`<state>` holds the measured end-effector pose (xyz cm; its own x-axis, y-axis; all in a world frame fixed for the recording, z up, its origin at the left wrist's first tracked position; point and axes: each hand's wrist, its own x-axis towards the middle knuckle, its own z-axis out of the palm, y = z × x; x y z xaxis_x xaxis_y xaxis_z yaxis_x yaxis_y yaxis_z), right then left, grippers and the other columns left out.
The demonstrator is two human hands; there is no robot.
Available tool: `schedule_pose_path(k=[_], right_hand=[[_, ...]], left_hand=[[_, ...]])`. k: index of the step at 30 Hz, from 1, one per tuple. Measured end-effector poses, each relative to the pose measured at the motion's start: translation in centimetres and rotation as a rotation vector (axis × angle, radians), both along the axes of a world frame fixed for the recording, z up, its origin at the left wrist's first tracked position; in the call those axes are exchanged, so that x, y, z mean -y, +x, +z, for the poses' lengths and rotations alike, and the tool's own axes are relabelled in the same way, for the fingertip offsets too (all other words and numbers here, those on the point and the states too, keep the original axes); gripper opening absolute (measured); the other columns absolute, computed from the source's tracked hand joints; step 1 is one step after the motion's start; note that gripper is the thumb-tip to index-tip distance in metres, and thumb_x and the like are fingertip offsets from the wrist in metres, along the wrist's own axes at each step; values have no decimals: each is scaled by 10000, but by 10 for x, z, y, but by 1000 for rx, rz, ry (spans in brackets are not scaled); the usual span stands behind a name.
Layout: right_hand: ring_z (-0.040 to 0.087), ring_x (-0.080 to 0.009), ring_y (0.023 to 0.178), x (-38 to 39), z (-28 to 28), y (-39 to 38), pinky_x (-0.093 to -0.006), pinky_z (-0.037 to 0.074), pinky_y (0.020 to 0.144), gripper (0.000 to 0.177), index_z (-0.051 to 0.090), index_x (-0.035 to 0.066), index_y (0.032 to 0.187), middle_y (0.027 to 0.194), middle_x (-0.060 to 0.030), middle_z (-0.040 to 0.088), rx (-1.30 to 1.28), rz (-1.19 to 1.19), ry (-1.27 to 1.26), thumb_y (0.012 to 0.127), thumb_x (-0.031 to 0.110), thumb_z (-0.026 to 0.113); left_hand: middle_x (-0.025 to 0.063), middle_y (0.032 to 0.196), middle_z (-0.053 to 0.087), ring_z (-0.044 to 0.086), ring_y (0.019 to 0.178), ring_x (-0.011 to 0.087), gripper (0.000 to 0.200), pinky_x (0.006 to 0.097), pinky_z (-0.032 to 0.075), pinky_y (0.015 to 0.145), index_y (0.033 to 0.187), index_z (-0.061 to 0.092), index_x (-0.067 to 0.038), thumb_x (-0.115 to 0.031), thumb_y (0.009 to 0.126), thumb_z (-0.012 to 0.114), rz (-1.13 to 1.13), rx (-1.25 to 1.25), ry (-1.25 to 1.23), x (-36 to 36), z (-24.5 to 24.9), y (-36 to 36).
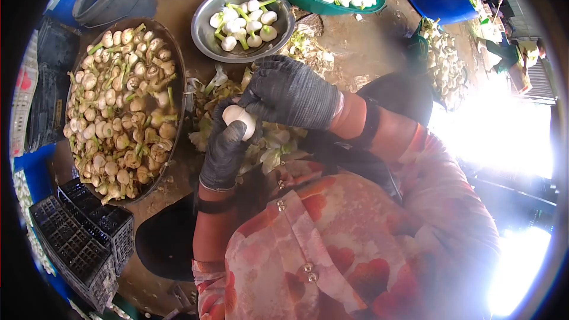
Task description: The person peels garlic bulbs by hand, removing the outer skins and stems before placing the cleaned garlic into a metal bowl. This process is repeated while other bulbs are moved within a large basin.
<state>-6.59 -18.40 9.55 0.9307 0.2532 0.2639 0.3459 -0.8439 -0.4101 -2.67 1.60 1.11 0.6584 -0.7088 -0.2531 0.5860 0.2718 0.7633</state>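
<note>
My left hand [224, 154], in a dark grey glove, is wrapped round a white garlic bulb [239, 120], thumb across its near side. My right hand [290, 92], gloved alike, is closed just above and right of the bulb, its fingertips close against it. What those fingertips pinch, if anything, is hidden. Under both hands lies a pile of garlic skins and leaves [274, 142]. Beyond them stands a steel bowl [204, 47] holding clean white garlic bulbs [237, 24] with short green stems.
On the left is a wide round tub [182, 83] of unpeeled garlic [118, 118]. Black crates [71, 231] stand below it and a grey bucket [109, 0] above. A green basin [332, 5] of white bulbs stands at the back. Another person [521, 59] is at far right.
</note>
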Motion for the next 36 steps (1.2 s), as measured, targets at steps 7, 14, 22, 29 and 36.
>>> schedule_pose_path(k=[7,14,22,29,36], right_hand=[[669,-353,832,-5,10,2,-412,525,776,219,662,39,962,852,-186,685,-594,-239,351,876,235,620],[669,-294,972,4,-35,-7,-349,516,844,330,632,18,1091,1066,-178,667,-374,-133,838,951,316,619],[631,-396,840,-2,-25,-15,-444,516,760,293,652,55,992,937,-186,660,-345,-247,190,924,338,616],[679,-209,734,9,-42,-6,-337,545,616,248,661,66,1080,850,-118,684,-1147,-177,904,920,251,618],[642,-365,917,-2,-66,-15,-437,529,806,288,628,14,1089,1017,-198,659,-221,166,57,975,270,563]], left_hand=[[130,1245,511,538,1123,214,720,331,472,970,1364,367,-5,-211,779,732,-265,477,264,-5,28,12],[155,1299,478,529,1182,233,756,334,455,1006,1434,289,3,49,780,666,-131,815,354,0,13,10],[174,1317,532,562,1183,248,662,337,482,972,1436,328,24,-138,894,672,-9,833,525,14,37,-1],[86,1069,649,591,741,103,442,240,500,636,1333,490,-23,-306,999,555,357,386,293,15,9,8],[30,1118,632,586,910,97,446,244,482,770,1302,576,-82,-397,986,568,323,25,346,0,13,17]])
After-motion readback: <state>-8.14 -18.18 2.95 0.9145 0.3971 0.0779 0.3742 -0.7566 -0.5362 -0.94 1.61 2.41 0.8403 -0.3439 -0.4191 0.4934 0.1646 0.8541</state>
